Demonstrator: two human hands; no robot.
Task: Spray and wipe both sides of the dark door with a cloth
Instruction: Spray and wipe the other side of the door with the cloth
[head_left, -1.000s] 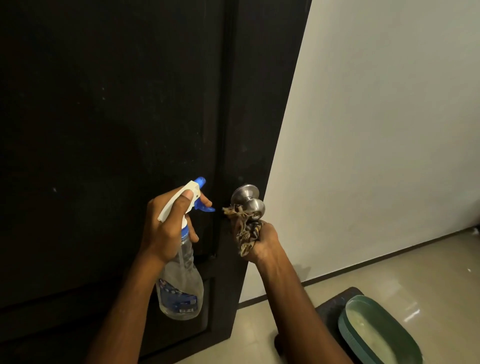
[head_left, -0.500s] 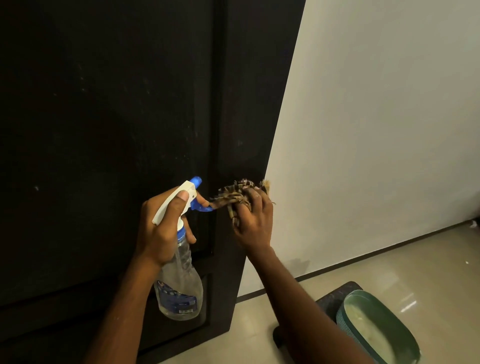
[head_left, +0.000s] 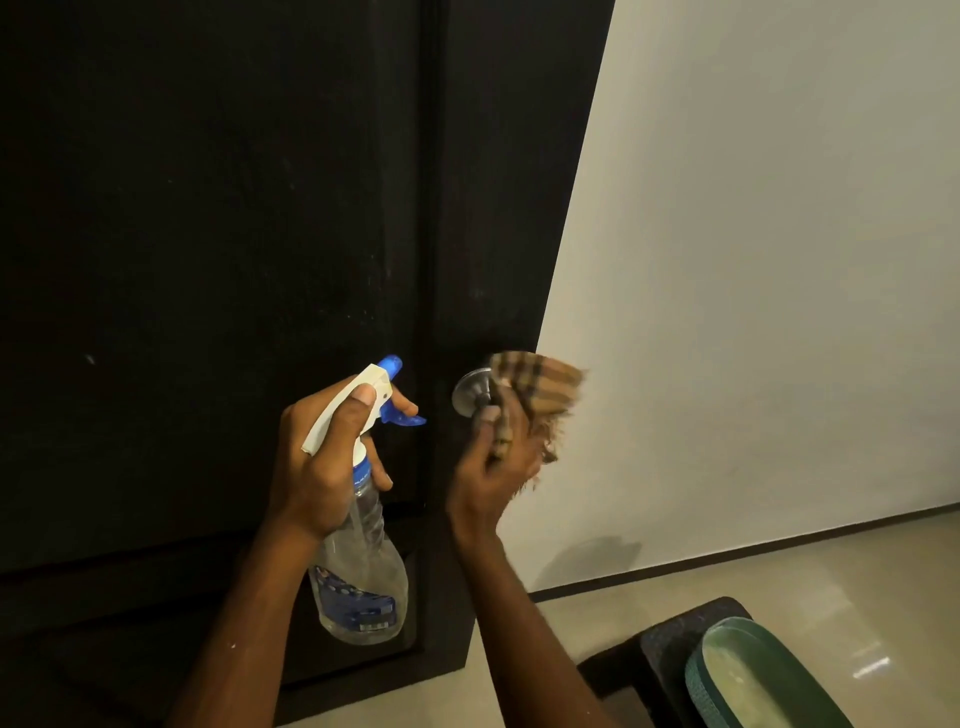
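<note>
Faces the dark door (head_left: 208, 208), close up, beside a pale wall (head_left: 753, 260). Grips a clear spray bottle (head_left: 363, 587) in the left hand (head_left: 322, 467), fingers curled round the neck, blue nozzle toward the panel. Clutches a checked cloth (head_left: 540, 384) in the right hand (head_left: 488, 467), fingers bunched on it, against the steel knob (head_left: 470, 389); blurred, so probably touching. Low right, a green basin (head_left: 753, 675).

Home interior: a dark panelled door (head_left: 208, 208) with round knob (head_left: 470, 391) is standing beside painted wall (head_left: 779, 260) and tiled floor (head_left: 810, 571).
</note>
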